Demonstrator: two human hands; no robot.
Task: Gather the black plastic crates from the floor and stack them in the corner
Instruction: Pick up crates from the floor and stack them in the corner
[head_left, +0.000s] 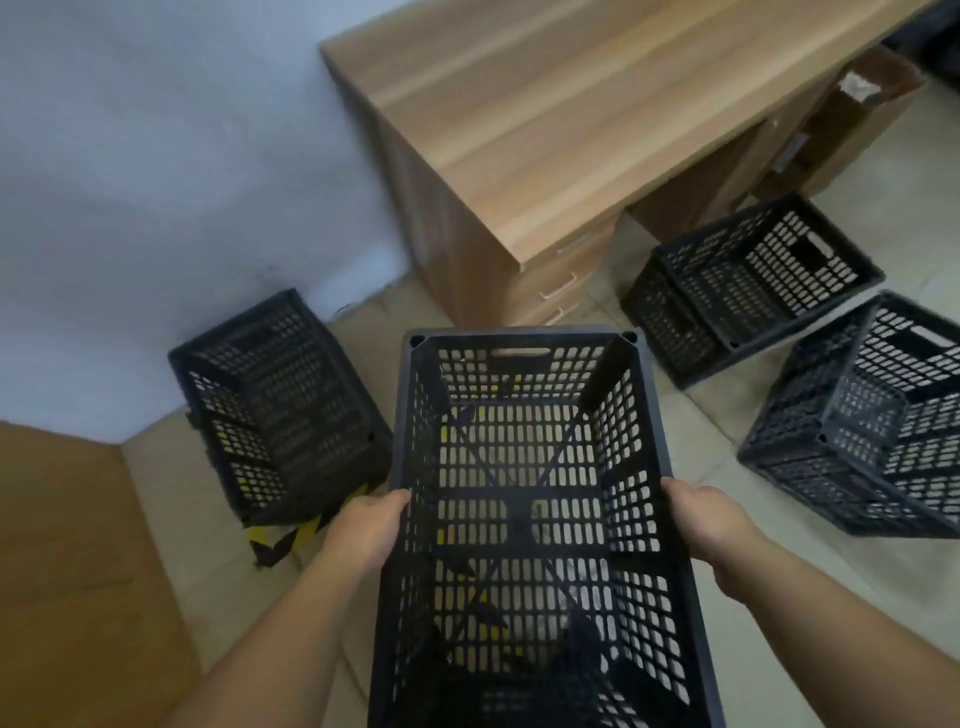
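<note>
Head view: you carry a black crate (535, 519) above the tiled floor (701, 431), your left hand (371, 530) and right hand (709, 519) each clamped on a long rim. Ahead and left of your grip, a corner crate (275, 405) waits by the white wall (156, 182); two more crates (748, 286) (872, 421) lie tilted off to the right, beside the wooden desk (545, 130). Set down crooked, the carried crate could catch the lower rim and tip rather than seat squarely.
</note>
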